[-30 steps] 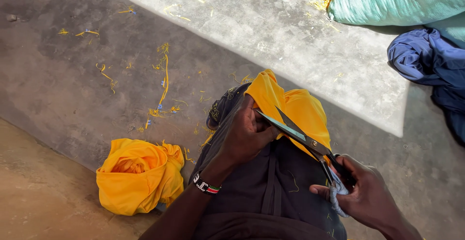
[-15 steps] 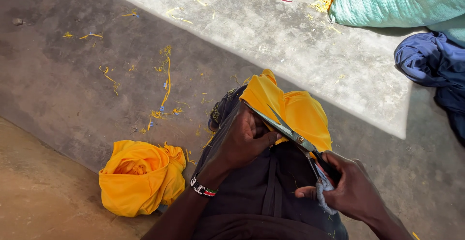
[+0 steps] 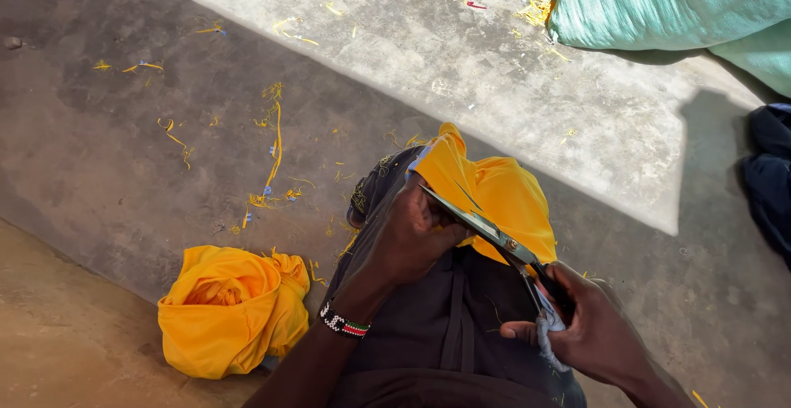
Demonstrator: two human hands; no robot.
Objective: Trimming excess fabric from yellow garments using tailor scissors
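Note:
My left hand [image 3: 408,239] presses down on a yellow cloth [image 3: 503,194] that lies over a dark cloth [image 3: 437,325] on my lap, gripping the yellow cloth's edge. A beaded band circles that wrist. My right hand [image 3: 593,334] holds a pair of scissors [image 3: 486,231] by its handles. The blades point up and left and lie against the yellow cloth beside my left fingers. How far the blades are apart is hard to tell.
A bundle of yellow cloth [image 3: 227,309] lies on the concrete floor [image 3: 124,169] at the left. Yellow thread scraps [image 3: 272,161] are scattered ahead. A teal woven sack [image 3: 667,4] is at the top right, a dark blue garment [image 3: 770,177] at the right edge.
My right hand has shifted slightly left with the scissors. The view has drifted left, so the blue garment sits further at the edge.

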